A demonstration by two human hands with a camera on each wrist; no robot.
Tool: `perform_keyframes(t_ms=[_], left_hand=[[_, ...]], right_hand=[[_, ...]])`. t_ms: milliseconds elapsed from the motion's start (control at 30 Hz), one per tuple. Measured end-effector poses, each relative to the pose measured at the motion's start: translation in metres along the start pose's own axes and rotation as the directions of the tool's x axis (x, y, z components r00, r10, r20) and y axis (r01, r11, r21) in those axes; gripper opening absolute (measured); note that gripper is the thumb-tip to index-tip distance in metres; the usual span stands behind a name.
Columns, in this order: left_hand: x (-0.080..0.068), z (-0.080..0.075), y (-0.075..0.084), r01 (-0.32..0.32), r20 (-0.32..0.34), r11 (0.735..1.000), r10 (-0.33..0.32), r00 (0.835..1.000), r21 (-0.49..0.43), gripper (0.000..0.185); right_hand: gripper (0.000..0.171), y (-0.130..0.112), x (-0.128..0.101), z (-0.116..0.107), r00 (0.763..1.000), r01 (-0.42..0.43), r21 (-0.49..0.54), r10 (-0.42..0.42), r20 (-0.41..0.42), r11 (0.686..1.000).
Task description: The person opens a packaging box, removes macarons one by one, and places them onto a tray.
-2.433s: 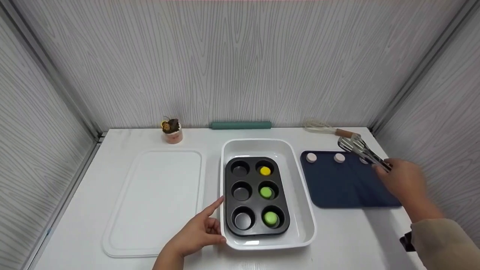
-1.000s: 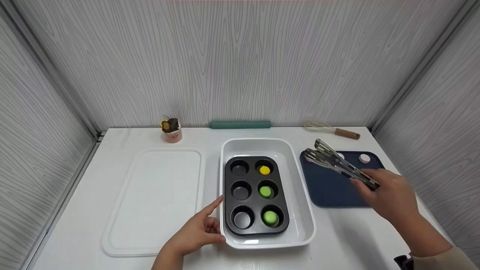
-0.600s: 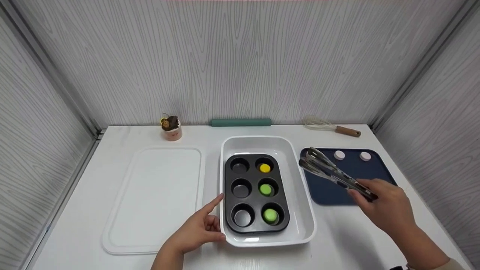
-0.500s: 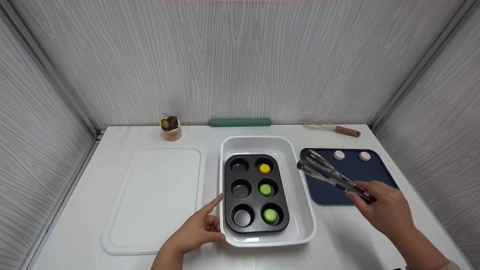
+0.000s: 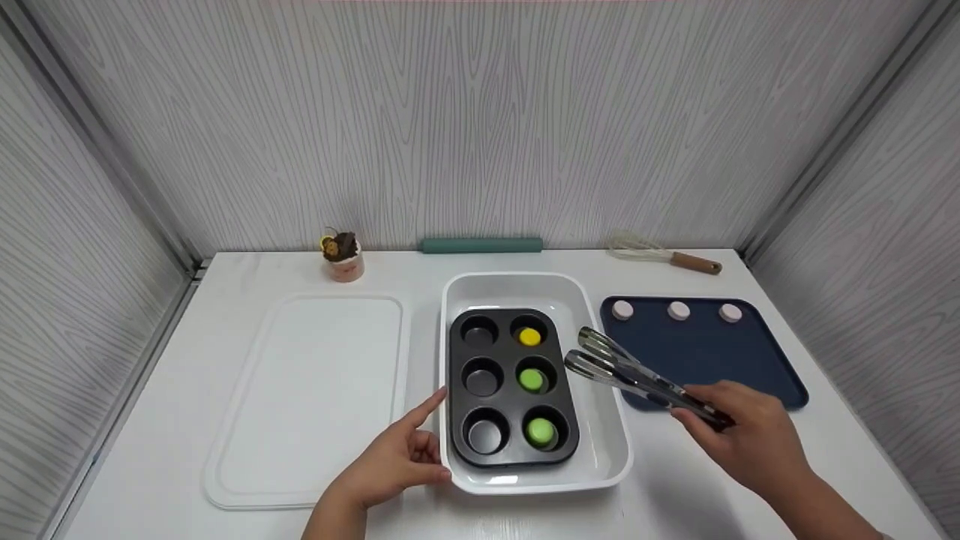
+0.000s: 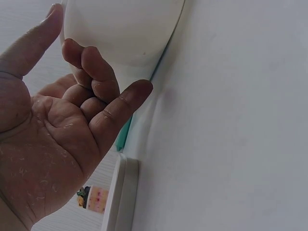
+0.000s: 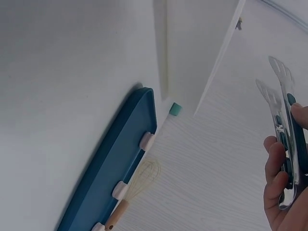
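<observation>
Right hand grips the tongs, tips slightly apart, long axis pointing left over the dish toward the muffin tin; left hand, fingers loose, touches the dish's near-left wall

A: Where does the head view look from?
B: High at the near edge of the bench, facing forward and down to the far wall.

A: And the left wrist view?
B: Very close under the left hand, low on the bench, facing far along the white dish.

A: The right wrist view?
B: Low too, beside the tongs, facing the far right corner. It shares the blue tray and whisk with the head view.
</observation>
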State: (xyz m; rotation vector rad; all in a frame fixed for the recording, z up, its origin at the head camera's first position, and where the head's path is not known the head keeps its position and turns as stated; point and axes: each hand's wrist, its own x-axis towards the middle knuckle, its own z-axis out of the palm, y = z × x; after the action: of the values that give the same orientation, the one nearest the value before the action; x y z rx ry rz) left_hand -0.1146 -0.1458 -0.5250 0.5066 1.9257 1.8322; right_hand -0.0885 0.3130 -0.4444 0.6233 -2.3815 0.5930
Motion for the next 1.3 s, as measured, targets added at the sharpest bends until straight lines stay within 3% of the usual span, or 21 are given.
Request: perform_keyframes(t_ms=[400, 633, 867, 1300], left_hand=[[0.001, -0.001, -0.002, -0.004, 0.002, 1.000, 0.004, 1.000, -0.010, 0.112], [0.000, 0.000, -0.002, -0.019, 0.009, 1.000, 0.019, 1.000, 0.000, 0.111], [0.000, -0.001, -0.002, -0.014, 0.012, 1.000, 0.014, 1.000, -0.005, 0.111], [0.000, -0.001, 0.000, 0.001, 0.008, 1.000, -0.001, 1.000, -0.008, 0.112]], right_hand=[[0.030, -0.017, -0.007, 0.012, 0.991, -0.063, 0.037, 0.058, 0.122, 0.997], [0.025, -0.024, -0.009, 0.017, 0.972, -0.052, -0.008, 0.053, 0.228, 0.999], [0.024, -0.026, -0.009, 0.021, 0.966, -0.019, -0.048, 0.031, 0.258, 0.999], [0.021, -0.032, -0.005, 0.022, 0.930, -0.027, -0.120, 0.069, 0.361, 0.992]])
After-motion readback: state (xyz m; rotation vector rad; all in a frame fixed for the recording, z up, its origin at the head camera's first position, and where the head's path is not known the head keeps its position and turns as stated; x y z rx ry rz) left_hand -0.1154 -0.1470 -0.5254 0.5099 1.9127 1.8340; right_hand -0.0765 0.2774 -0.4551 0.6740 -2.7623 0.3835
